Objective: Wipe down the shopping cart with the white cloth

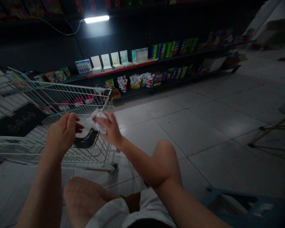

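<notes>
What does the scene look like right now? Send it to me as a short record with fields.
Right hand: holds a crumpled white wad; paper or cloth, cannot tell.
Left hand: raised and open, fingers beside the wad, contact unclear.
Nearby: wire shopping cart in front of the hands, black plastic part just below them.
Rest: shelves of packaged goods, tiled floor, black mat, blue object at lower right.
</notes>
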The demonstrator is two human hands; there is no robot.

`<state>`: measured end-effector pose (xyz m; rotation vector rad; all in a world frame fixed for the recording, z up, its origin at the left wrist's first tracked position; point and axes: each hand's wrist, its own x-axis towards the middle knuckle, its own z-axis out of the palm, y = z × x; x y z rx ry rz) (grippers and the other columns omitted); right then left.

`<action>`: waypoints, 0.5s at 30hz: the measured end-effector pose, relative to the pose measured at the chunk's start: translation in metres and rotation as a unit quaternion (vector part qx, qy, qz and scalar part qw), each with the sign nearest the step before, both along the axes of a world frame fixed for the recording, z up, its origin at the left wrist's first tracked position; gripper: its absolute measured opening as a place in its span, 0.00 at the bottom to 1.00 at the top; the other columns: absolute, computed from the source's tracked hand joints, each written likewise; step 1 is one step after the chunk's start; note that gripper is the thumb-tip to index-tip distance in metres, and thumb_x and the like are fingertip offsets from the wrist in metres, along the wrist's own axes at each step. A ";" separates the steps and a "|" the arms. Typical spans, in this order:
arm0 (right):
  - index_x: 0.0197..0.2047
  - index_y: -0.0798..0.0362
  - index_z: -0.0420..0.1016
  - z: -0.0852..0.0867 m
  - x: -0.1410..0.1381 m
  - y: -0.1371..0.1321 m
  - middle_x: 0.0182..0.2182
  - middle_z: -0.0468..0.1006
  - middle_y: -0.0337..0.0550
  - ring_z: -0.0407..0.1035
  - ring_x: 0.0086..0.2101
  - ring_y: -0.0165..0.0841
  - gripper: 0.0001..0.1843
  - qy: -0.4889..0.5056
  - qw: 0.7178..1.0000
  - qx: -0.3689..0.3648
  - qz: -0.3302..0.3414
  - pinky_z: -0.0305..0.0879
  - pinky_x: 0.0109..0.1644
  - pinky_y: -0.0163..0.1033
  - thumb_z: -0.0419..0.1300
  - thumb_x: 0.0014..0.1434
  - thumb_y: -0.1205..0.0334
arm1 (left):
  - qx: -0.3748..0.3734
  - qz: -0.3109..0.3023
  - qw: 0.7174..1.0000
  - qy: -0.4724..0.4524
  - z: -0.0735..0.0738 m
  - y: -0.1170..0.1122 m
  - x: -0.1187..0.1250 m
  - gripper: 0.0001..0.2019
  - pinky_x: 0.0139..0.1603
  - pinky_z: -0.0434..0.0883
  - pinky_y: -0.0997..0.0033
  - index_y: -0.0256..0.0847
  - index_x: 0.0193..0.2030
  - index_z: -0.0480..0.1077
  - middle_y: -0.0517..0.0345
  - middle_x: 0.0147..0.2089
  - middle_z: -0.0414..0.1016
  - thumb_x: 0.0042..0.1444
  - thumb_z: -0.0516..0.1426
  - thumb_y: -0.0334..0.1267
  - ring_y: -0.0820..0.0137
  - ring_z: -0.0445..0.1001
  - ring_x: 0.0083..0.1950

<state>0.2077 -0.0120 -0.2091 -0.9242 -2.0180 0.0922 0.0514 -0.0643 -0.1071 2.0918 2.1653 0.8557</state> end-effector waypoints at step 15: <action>0.44 0.52 0.79 0.089 0.024 0.134 0.47 0.76 0.45 0.66 0.47 0.35 0.19 -0.280 0.952 -0.014 0.124 0.57 0.53 0.40 0.51 0.57 0.75 | 0.316 -0.101 0.902 0.276 -0.046 -0.025 0.013 0.21 0.32 0.59 0.64 0.43 0.17 0.60 0.60 0.16 0.64 0.61 0.57 0.42 0.68 0.65 0.21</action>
